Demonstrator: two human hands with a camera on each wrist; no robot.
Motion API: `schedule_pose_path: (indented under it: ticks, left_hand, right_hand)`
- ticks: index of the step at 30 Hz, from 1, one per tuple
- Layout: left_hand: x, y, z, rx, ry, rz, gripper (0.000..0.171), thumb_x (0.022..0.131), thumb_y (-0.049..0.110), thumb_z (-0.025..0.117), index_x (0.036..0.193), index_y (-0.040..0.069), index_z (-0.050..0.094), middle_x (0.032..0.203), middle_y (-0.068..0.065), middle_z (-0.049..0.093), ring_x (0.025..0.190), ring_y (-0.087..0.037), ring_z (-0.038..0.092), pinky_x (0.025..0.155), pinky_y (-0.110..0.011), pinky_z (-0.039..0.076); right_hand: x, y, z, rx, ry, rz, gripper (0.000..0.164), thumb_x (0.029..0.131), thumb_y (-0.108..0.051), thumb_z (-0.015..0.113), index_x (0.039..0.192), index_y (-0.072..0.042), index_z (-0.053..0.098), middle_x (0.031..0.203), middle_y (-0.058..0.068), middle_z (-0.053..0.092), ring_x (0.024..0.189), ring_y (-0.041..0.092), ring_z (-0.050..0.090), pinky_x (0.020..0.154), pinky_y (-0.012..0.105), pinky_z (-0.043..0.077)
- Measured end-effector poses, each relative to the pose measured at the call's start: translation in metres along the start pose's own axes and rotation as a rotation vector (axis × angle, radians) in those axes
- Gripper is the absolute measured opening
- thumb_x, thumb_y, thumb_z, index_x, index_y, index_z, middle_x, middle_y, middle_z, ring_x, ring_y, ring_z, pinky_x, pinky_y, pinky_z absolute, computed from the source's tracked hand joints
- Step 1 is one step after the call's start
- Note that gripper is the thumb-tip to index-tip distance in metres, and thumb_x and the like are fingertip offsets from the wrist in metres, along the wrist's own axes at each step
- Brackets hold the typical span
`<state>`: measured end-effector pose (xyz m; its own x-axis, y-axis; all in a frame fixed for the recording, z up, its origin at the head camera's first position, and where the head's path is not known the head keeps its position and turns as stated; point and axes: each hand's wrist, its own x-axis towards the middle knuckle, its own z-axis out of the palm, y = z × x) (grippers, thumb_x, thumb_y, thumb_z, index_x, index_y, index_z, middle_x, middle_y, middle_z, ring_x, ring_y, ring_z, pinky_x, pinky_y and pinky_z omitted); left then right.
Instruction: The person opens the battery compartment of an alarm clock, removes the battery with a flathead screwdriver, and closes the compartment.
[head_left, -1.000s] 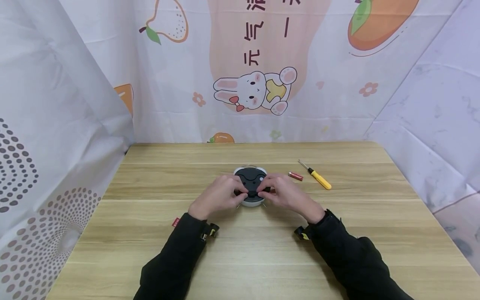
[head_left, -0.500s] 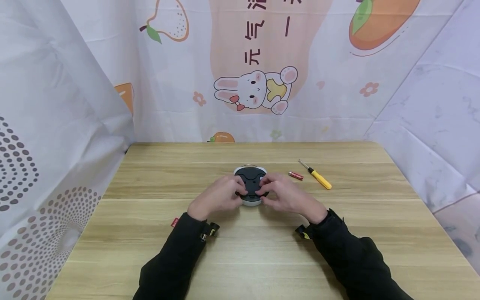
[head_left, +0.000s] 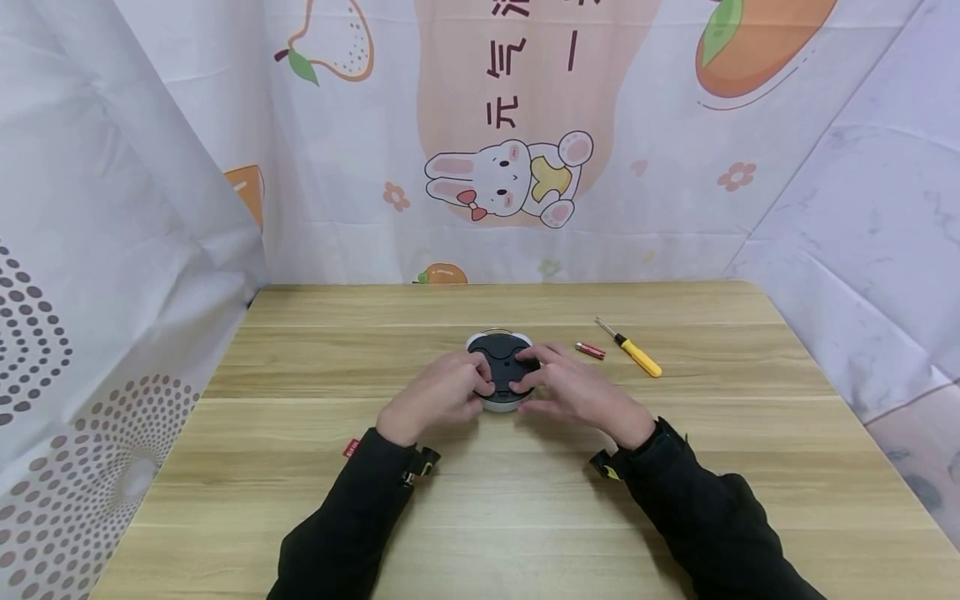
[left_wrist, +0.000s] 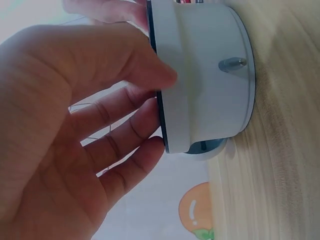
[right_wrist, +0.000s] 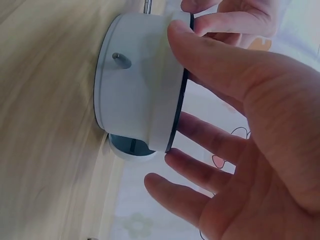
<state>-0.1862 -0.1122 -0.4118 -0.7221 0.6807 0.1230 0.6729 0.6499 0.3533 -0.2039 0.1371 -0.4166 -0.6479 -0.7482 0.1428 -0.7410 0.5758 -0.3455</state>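
A white alarm clock (head_left: 501, 343) lies face down, its black back turned up. My left hand (head_left: 442, 387) grips its left side. In the left wrist view, the thumb lies on the white rim and the fingertips meet the edge of the back; a short metal foot (left_wrist: 233, 64) sticks out of the clock's wall. My right hand (head_left: 573, 392) holds the opposite side, thumb on the rim (right_wrist: 172, 85) and fingers spread over the back. Its outermost finger stands off the clock. The clock's face is hidden underneath.
To the right of the clock lies a red battery (head_left: 590, 351). Beyond it is a screwdriver (head_left: 637, 355) with a yellow handle. A printed curtain (head_left: 337, 192) hangs behind the wooden table (head_left: 480, 517).
Thumbs that were on the lower part of the clock's back have slid down to its near side. The right fingers have spread out. Clock, battery and screwdriver stay in place.
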Motion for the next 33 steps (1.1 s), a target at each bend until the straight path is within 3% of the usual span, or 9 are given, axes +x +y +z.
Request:
schedule_pose_path:
  ticks: [13, 18, 21, 25, 30, 33]
  left_hand:
    - [-0.001, -0.003, 0.002, -0.018, 0.002, -0.022, 0.018, 0.085, 0.009, 0.076, 0.102, 0.012, 0.082, 0.106, 0.001, 0.068, 0.097, -0.015, 0.064, 0.090, -0.032, 0.051]
    - [-0.001, -0.005, 0.002, -0.008, 0.031, -0.011, 0.016, 0.088, 0.026, 0.082, 0.099, 0.015, 0.083, 0.105, 0.003, 0.071, 0.097, -0.014, 0.065, 0.091, -0.031, 0.051]
    - [-0.001, -0.007, 0.002, -0.003, 0.073, -0.006, 0.029, 0.087, 0.036, 0.082, 0.106, 0.015, 0.081, 0.110, 0.001, 0.070, 0.103, -0.015, 0.064, 0.094, -0.033, 0.051]
    - [-0.002, -0.009, 0.002, -0.026, 0.119, -0.039, 0.057, 0.082, 0.043, 0.085, 0.127, 0.010, 0.071, 0.129, -0.007, 0.063, 0.118, -0.022, 0.059, 0.101, -0.039, 0.048]
    - [-0.003, -0.011, 0.005, -0.070, 0.123, -0.098, 0.101, 0.074, 0.051, 0.089, 0.153, 0.007, 0.044, 0.156, -0.020, 0.037, 0.140, -0.035, 0.041, 0.109, -0.050, 0.041]
    - [-0.003, -0.013, 0.007, -0.096, 0.114, -0.132, 0.116, 0.071, 0.054, 0.090, 0.159, 0.006, 0.032, 0.162, -0.024, 0.025, 0.146, -0.039, 0.032, 0.111, -0.054, 0.038]
  right_hand:
    - [0.001, 0.007, 0.006, 0.091, 0.018, 0.030, 0.031, 0.082, -0.035, 0.086, 0.108, -0.019, 0.081, 0.148, 0.015, 0.050, 0.137, 0.035, 0.042, 0.108, 0.050, 0.040]
    - [0.000, 0.012, 0.008, 0.135, 0.064, 0.021, 0.067, 0.081, -0.044, 0.086, 0.137, -0.012, 0.064, 0.153, 0.019, 0.042, 0.138, 0.036, 0.042, 0.106, 0.051, 0.043]
    - [0.000, 0.013, 0.009, 0.162, 0.059, 0.050, 0.096, 0.080, -0.045, 0.086, 0.156, -0.010, 0.039, 0.154, 0.020, 0.039, 0.138, 0.036, 0.041, 0.105, 0.050, 0.044]
    - [0.001, 0.015, 0.010, 0.185, 0.013, 0.113, 0.120, 0.078, -0.045, 0.087, 0.164, -0.011, 0.012, 0.157, 0.024, 0.033, 0.141, 0.036, 0.041, 0.107, 0.049, 0.044]
    - [0.001, 0.018, 0.012, 0.211, -0.023, 0.158, 0.130, 0.077, -0.052, 0.086, 0.163, -0.004, 0.001, 0.158, 0.028, 0.029, 0.143, 0.039, 0.037, 0.110, 0.050, 0.040]
    - [0.001, 0.019, 0.013, 0.218, -0.029, 0.163, 0.132, 0.076, -0.054, 0.086, 0.161, 0.001, 0.002, 0.156, 0.032, 0.030, 0.142, 0.042, 0.037, 0.110, 0.052, 0.039]
